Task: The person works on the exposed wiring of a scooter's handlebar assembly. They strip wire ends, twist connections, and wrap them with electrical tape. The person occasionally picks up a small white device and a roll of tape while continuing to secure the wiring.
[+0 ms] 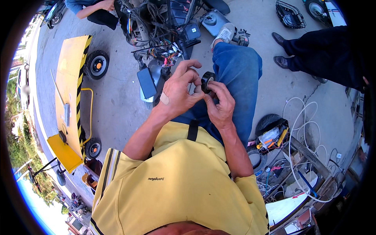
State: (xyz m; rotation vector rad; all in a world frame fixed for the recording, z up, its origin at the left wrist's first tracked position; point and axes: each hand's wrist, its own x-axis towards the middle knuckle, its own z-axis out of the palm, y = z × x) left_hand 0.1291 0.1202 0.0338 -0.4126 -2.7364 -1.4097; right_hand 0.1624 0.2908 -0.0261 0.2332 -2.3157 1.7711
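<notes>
A roll of black tape point(207, 81) is held up in front of my body, over my lap. My right hand point(220, 103) grips it from the near right side, a finger at its centre hole and the thumb below. My left hand point(181, 91), with a plaster on its back by the wrist, is closed at the roll's left edge. Its thumb meets a finger there, and whatever lies between them is too small to make out. Beyond my hands, a tangle of wires with coloured connectors point(168, 53) hangs from a dark vehicle frame. A dark phone point(146, 83) lies beside the wires.
A yellow panelled vehicle point(70, 74) with small wheels stands at left. To the right are a tool-filled container point(272, 133), a coiled white hose point(290, 149) and assorted scrap. One person's dark-trousered legs point(321, 53) are at right; another person's arm point(91, 9) shows top left.
</notes>
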